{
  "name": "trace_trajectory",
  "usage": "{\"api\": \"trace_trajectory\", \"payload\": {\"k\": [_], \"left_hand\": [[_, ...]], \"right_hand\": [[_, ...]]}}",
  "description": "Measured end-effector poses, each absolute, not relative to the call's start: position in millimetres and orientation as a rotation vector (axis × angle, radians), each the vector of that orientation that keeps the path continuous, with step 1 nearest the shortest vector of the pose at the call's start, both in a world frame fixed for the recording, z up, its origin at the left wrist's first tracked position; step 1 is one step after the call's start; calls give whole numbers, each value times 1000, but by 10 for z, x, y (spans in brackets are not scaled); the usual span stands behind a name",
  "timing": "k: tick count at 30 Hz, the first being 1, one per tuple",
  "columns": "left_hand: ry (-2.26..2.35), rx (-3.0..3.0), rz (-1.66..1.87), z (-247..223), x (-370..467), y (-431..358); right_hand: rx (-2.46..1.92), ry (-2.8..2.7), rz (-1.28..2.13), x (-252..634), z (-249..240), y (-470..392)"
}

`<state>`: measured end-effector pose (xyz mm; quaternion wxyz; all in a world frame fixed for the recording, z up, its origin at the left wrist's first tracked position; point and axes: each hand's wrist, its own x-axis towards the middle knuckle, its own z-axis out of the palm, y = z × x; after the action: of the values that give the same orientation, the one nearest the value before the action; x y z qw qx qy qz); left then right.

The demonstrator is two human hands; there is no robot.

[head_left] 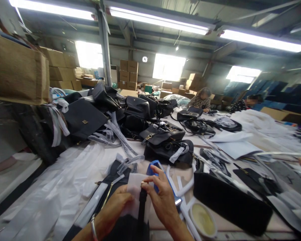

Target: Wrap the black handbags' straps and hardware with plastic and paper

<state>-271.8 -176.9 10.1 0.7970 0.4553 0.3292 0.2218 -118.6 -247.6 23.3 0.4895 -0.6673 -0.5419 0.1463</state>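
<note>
My left hand (119,199), with a bracelet at the wrist, is closed on a thin white wrapping sheet (134,180), its thumb pressed against it. My right hand (163,195) pinches the gold buckle end of a black strap (141,204), which lies in front of the sheet. The strap runs down to a dark bag part at the bottom edge. Beside my left forearm lies a black bag piece with a gold zipper (107,195). Just behind my right hand is a blue tool with a metal end (155,164), partly hidden by the fingers.
A round tub of yellowish stuff (203,219) and a large black panel (230,202) are at right. Black handbags (136,107) pile up ahead. White sheets (57,187) cover the left side. Two people (199,100) sit across the table. Cartons (128,74) stand behind.
</note>
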Motion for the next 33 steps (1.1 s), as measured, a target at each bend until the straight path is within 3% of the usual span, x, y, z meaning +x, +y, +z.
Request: {"api": "trace_trajectory", "payload": {"k": [5,18,29,33], "left_hand": [[646,1019,388,143,-2718,-1814],[637,937,391,135,-2699,-1896],[651,691,608,11,-2445,-2112],[620,720,619,59,-2461,-2089]], "right_hand": [[-1518,-1168,628,-1125,202,-2478],[-1573,-925,705,-1094,151,-2420],[-1513,-781,692,-1191,159,-2362],[-1307,-677,943,-1108,70,-2526]]}}
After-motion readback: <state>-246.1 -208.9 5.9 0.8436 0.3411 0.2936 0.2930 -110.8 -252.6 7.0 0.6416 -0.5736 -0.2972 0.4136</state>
